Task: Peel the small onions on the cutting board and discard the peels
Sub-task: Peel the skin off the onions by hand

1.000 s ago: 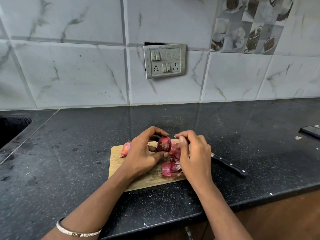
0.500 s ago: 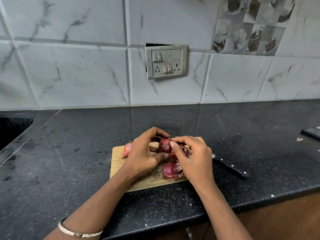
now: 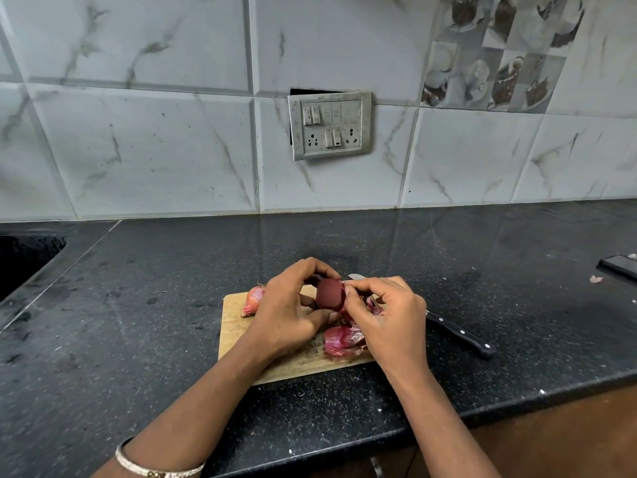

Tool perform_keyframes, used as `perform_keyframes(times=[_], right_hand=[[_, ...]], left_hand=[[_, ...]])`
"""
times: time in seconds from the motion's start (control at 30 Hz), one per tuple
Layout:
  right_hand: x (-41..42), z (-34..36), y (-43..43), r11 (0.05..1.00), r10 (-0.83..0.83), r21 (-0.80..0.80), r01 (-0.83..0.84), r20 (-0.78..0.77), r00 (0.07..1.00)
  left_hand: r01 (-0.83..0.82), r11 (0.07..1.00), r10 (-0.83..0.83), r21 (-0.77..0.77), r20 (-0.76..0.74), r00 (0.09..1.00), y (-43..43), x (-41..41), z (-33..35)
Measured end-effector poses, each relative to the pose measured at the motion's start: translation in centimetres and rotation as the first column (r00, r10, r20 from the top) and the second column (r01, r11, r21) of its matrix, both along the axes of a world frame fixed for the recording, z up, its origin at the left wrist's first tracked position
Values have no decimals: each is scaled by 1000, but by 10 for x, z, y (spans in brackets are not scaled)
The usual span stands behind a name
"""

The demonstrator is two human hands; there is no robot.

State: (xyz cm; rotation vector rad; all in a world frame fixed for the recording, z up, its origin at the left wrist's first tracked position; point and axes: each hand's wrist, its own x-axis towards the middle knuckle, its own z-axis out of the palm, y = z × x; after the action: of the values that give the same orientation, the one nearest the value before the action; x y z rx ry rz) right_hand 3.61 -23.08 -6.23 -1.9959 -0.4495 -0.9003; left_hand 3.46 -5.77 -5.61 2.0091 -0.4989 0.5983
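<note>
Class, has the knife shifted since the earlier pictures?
No. Judged against the cutting board, the knife lies as before: tip past the board's far edge, handle out on the counter to its right.

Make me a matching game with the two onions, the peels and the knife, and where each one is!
Things:
1. dark red onion
2. pale onion
3. peels
4. knife

Places:
A. handle on the counter, right of the cutting board
B. heaped on the board's near right part
C. held between the left hand and right hand
D. lying at the board's far left corner

Pairs: 1-C, 2-D, 3-B, 4-A
</note>
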Motion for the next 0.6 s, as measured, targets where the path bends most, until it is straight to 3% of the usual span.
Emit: perform_keyframes(times=[0.6], right_hand=[[0, 0, 1, 999, -32, -40, 32, 14, 999]], left_hand=[[-7, 1000, 7, 12, 2, 1000, -1, -1, 0]])
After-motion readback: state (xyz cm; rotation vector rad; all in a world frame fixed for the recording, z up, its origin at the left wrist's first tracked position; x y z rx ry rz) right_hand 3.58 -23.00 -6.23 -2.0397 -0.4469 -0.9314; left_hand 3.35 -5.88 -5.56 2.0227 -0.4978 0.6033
